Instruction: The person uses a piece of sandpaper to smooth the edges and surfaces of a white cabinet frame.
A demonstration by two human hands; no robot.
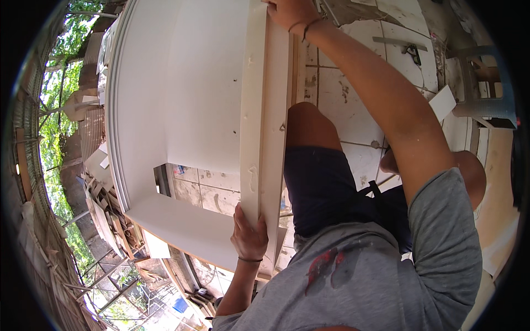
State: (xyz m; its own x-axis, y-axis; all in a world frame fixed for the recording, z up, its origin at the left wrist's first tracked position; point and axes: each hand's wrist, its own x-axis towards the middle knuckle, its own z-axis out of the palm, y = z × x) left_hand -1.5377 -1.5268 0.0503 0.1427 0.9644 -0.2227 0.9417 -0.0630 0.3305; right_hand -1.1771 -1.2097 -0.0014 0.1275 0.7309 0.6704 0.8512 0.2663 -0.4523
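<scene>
Currently, L hand grips white strip nr end; R hand farther along, can't tell grip

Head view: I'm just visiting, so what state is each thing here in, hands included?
Left hand: closed around the near end of the long strip
Right hand: at the strip's far end, partly cut off by the picture's edge; grip unclear
Long strip: lengthwise on the white panelled piece, whitish patches on it
White panelled piece: a rectangular opening in it
Tiled floor: stained
Wood scraps: heaped loosely
</scene>
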